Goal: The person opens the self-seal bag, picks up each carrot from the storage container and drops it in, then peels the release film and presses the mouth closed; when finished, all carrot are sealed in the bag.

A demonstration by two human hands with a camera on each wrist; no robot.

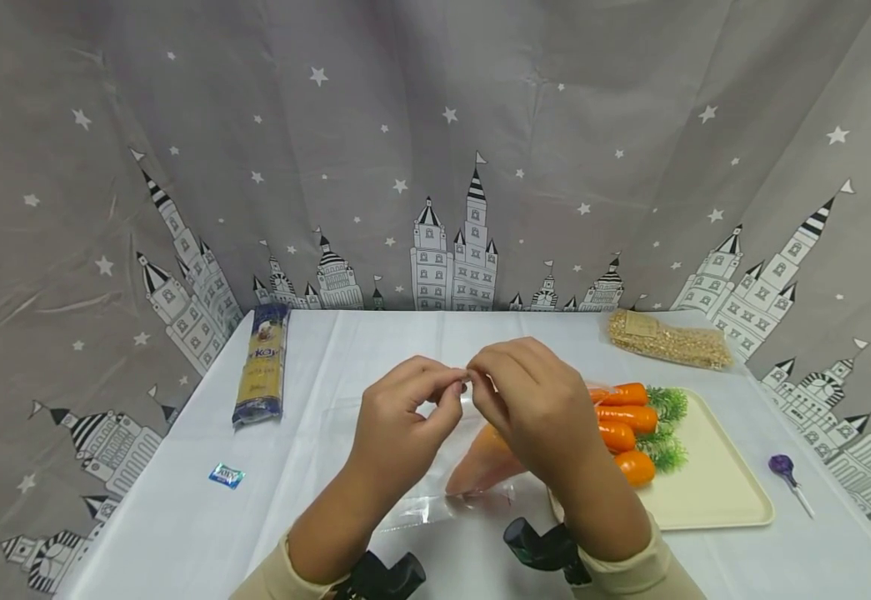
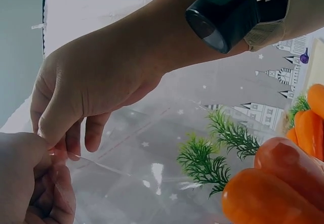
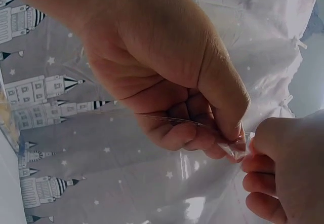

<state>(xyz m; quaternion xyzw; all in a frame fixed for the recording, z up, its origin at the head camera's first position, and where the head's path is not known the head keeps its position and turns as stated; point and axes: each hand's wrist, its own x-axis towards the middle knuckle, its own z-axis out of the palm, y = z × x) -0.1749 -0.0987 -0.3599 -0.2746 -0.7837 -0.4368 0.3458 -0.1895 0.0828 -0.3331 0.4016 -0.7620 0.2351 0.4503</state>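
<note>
My left hand [image 1: 408,417] and right hand [image 1: 536,404] meet above the white table, each pinching the rim of a clear plastic bag [image 3: 235,145] between thumb and fingertips. The fingertips almost touch. Below the hands, the bag spreads over the table [image 1: 412,508]. An orange-pink tapered thing [image 1: 476,467] shows under the right hand; whether it lies inside the film is hard to tell. Orange carrots [image 1: 626,417] with feathery green tops rest on a cream tray [image 1: 720,500] beside the right forearm. Closer carrots [image 2: 273,193] fill the lower right of the left wrist view.
A blue and yellow packet [image 1: 262,367] lies at the back left, and a small blue sachet [image 1: 227,476] in front of it. At the back right is a bag of grains [image 1: 668,340]. A purple lollipop [image 1: 783,471] lies right of the tray. A grey curtain [image 1: 375,167] hangs behind.
</note>
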